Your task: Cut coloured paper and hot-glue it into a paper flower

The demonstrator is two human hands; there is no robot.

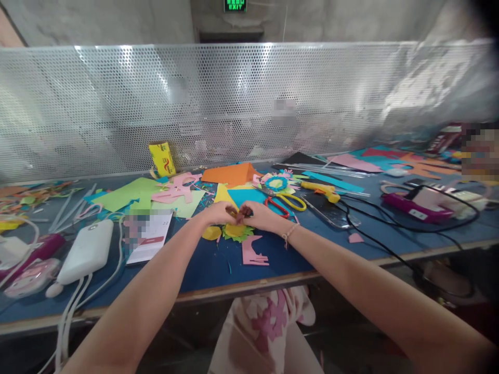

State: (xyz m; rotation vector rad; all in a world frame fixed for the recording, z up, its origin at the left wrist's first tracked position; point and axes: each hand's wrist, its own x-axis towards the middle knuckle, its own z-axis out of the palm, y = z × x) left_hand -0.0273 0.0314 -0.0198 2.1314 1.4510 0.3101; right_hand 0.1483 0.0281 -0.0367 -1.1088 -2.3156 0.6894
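My left hand (pixel 221 215) and my right hand (pixel 259 215) meet above the near middle of the table, fingertips closed together. Whatever lies between the fingers is too small and too hidden to name. Just beneath them is a yellow paper round (pixel 235 230), over a jagged green paper piece (pixel 244 239). Beside my left hand lies another yellow paper round (pixel 211 233). A cut pink paper scrap (pixel 252 252) rests closer to the table edge. Scissors with yellow handles (pixel 295 202) and red-handled scissors (pixel 277 208) lie beyond my right hand.
A yellow glue gun (pixel 322 190) with a black cord lies by a phone (pixel 326 212) on the right. On the left are a white power bank (pixel 86 252) with cables and a printed card (pixel 150 244). Orange paper (pixel 228 174) and green paper (pixel 130 195) lie before a perforated metal screen (pixel 234 98).
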